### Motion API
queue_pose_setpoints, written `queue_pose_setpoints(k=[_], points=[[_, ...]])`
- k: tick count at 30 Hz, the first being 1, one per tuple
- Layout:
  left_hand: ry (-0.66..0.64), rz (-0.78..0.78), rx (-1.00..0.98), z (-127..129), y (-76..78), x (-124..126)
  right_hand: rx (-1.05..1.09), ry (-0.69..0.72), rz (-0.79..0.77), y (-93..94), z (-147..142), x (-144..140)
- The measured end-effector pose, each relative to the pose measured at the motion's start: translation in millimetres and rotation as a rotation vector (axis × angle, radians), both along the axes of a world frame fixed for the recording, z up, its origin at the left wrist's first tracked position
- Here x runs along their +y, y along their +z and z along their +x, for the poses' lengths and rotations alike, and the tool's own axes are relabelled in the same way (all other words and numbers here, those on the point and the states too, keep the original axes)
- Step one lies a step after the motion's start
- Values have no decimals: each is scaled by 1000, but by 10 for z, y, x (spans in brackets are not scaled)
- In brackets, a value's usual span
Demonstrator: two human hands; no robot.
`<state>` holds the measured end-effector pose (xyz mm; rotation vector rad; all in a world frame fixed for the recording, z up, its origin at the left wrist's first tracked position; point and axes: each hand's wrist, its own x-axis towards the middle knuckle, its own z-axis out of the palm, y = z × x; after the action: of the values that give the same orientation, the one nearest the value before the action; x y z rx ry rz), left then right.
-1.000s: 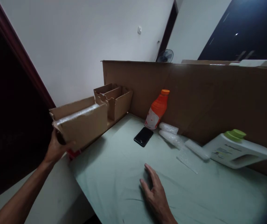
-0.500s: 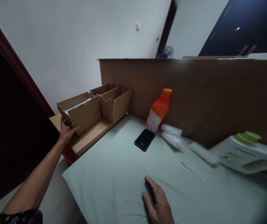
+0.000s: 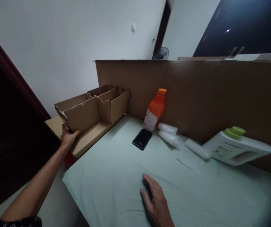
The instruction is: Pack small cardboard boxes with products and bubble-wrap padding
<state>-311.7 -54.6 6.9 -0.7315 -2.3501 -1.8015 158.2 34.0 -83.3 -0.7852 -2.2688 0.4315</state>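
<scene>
Left hand (image 3: 68, 137) is reaching to the left-centre of the frame, fingers curling around the lower near corner of an open cardboard box (image 3: 80, 113), gripping it. That box is sitting on a flat cardboard slab (image 3: 88, 138), touching a second open box (image 3: 111, 102) just behind it toward the upper middle. Right hand (image 3: 156, 205) is lying flat at the bottom centre on the pale green table cover (image 3: 111, 179), fingers spread and relaxed, holding nothing. Nothing is sitting between either hand and what it touches. A tall cardboard wall (image 3: 197, 91) is running across the back, closing off the far side of the table. Count: two boxes, one orange bottle (image 3: 154, 110) standing upright against the wall, one black phone (image 3: 142, 139) lying flat just in front of it, one white jug (image 3: 237, 149) with a green cap tipped on its side at the right, three rolls of bubble wrap (image 3: 173, 135) lying between bottle and jug. Boxes are matte brown corrugated with ragged torn rims; phone is glossy; jug is smooth plastic; the cover is slightly creased cloth.
</scene>
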Motion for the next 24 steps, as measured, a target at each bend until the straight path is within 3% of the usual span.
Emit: queue_pose_setpoints(k=[3,5,8,10,13,18,21,24], points=[[18,-64,47,580,-179,-116,-12,-3,-19,14,-2,-22],[-55,-104,102,1119,-324,-224,-18,-1,-32,17,-15,-49],[-416,-269,362,1828,-459,-297,-23,-8,-52,22,-55,-94],[-580,-359,589,2054,-436,-152,-35,-14,-65,33,-81,-121],[-590,-554,868,1981,-256,413,-63,-11,-81,57,-101,-150],[-563,-701,971,1449,44,1500,-63,-2,-61,60,-96,-166],[-592,-773,1047,1221,56,1818,-65,-8,-49,36,-87,-173],[-590,-839,1088,1045,-15,1913,-68,2,-34,13,-77,-187]])
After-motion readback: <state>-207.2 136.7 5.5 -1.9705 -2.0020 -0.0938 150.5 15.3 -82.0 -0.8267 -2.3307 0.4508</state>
